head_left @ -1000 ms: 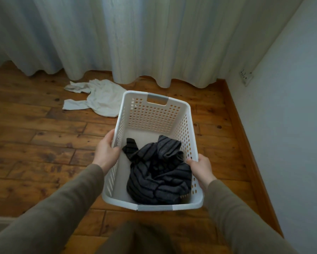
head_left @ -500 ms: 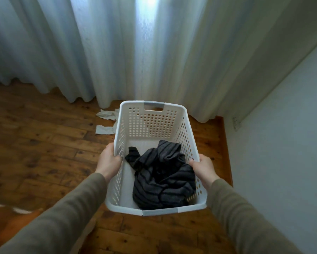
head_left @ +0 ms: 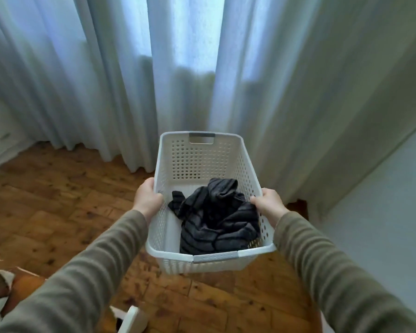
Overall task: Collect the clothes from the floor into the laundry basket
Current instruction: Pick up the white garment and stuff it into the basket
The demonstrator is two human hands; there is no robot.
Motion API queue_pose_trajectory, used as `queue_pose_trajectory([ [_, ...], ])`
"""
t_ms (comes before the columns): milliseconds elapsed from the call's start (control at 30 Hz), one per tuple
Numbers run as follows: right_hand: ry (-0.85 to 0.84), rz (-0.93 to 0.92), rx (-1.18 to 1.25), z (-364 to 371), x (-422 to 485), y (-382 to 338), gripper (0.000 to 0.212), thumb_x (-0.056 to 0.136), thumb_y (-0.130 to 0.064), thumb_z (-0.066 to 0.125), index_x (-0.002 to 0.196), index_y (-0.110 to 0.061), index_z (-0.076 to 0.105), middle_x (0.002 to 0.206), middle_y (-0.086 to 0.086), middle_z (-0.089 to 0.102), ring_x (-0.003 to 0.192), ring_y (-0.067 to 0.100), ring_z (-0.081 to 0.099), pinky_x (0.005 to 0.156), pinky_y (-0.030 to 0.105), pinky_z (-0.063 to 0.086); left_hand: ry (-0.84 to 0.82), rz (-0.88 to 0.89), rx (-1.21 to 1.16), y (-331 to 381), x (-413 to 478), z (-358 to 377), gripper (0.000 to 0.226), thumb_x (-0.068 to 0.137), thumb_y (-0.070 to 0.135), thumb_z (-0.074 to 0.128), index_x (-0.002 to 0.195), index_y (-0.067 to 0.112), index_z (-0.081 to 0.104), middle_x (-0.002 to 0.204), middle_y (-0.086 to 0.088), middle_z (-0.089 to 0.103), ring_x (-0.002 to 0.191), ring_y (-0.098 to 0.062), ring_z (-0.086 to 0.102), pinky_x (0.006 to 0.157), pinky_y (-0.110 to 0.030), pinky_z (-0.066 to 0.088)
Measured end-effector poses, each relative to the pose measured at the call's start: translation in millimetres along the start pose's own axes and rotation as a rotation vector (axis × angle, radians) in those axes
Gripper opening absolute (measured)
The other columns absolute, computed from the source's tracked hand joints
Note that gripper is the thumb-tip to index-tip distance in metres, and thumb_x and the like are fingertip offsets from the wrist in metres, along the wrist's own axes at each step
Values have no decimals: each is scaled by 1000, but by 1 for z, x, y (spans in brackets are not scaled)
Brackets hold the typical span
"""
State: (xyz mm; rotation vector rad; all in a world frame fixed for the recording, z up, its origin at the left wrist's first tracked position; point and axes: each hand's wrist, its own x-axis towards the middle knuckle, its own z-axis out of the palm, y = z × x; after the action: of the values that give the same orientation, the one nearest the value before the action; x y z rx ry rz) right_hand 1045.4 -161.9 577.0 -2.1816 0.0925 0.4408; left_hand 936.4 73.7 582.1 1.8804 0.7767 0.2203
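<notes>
The white perforated plastic laundry basket (head_left: 202,164) hangs above the wooden floor, left hand (head_left: 147,200) and right hand (head_left: 269,205) clamping its 2 long rims. Inside lies 1 dark striped soft garment (head_left: 216,219); load appears light, walls stiff.

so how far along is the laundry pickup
Done: one dark striped garment lies in the white laundry basket. In hand: left hand and right hand grip its side rims, carrying it above the wooden floor. Left: no loose clothes show on the floor in this view.
</notes>
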Motion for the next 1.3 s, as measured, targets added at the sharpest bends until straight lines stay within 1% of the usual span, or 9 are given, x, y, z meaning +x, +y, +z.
queue_pose_trajectory([
  [133,-51,-23,12,-9,23,-27,30,86,-4,51,115,2,58,99,13,59,88,24,54,74,26,40,34,3,-21,21,22,-4,37,76,-12,43,108,2,56,98,-15,59,92,-28,56,84,-40,47],
  [400,-146,-143,-47,-12,111,-76,24,84,-2,53,107,3,61,86,12,59,82,25,55,72,28,44,146,-89,-38,47,75,10,36,78,-9,43,110,4,52,99,-13,55,92,-27,54,77,-34,44],
  [633,-274,-243,-108,21,173,-131,22,83,0,55,104,1,63,74,6,58,80,23,54,71,26,41,287,-181,-36,53,114,-9,33,79,-8,42,109,2,49,108,-20,56,102,-34,55,86,-40,47],
  [800,-360,-286,-134,67,207,-169,27,82,1,56,107,4,63,86,13,59,84,24,56,74,29,44,371,-228,-12,46,144,-35,32,81,-6,43,111,3,49,101,-12,51,95,-27,51,78,-33,40],
  [900,-407,-307,-135,100,226,-192,25,80,3,54,103,3,64,73,6,59,79,23,55,69,26,46,409,-251,-4,38,172,-56,32,81,-7,41,110,1,49,100,-13,52,92,-26,49,76,-31,38],
  [967,-421,-321,-139,119,236,-205,23,80,3,53,100,2,64,68,2,56,77,23,55,67,25,44,420,-263,7,33,190,-69,32,80,-8,42,111,-1,49,106,-18,54,94,-26,49,77,-31,37],
  [1067,-448,-337,-166,146,251,-221,25,80,3,51,100,2,65,76,7,60,81,23,56,72,27,45,439,-294,24,22,213,-86,32,81,-8,43,112,-2,48,116,-22,55,97,-27,50,79,-33,39],
  [1167,-471,-349,-186,172,272,-237,26,80,1,51,101,0,65,84,10,61,83,24,57,75,27,46,454,-326,36,15,242,-100,31,82,-8,44,112,-1,49,116,-22,56,100,-30,51,79,-34,40],
  [1300,-492,-349,-212,198,299,-246,26,79,-1,52,102,0,65,91,13,64,88,26,60,85,33,50,474,-357,42,6,270,-103,33,82,-8,45,113,-1,49,118,-22,55,95,-25,48,79,-33,39],
])
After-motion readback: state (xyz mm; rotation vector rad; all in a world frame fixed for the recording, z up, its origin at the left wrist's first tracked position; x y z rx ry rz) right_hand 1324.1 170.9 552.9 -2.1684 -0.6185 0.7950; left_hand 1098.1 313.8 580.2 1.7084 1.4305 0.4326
